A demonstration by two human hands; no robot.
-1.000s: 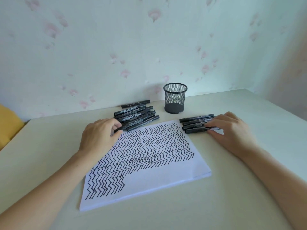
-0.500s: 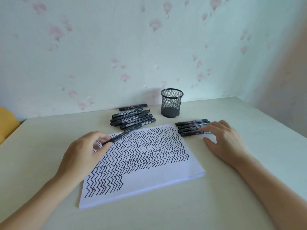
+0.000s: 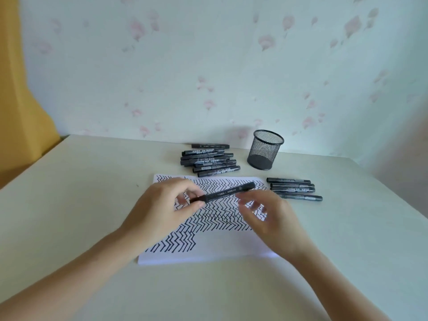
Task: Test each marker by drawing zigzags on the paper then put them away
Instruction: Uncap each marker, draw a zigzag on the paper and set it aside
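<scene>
The left hand holds a black marker above the paper, while the right hand, fingers loosely curled, reaches for it.

right hand motion-blurred, grip on the marker unclear. marker's left end buried in left hand fingers. Hands cover mid paper. Marker labels unreadable. Both forearms cut off at bottom edge.

Matt plastic, wire mesh, plain paper

The black marker is showing a matt plastic barrel; the pen cup is looking like dark metal mesh; the white paper is lying smooth on a pale, satin-smooth bench.
</scene>
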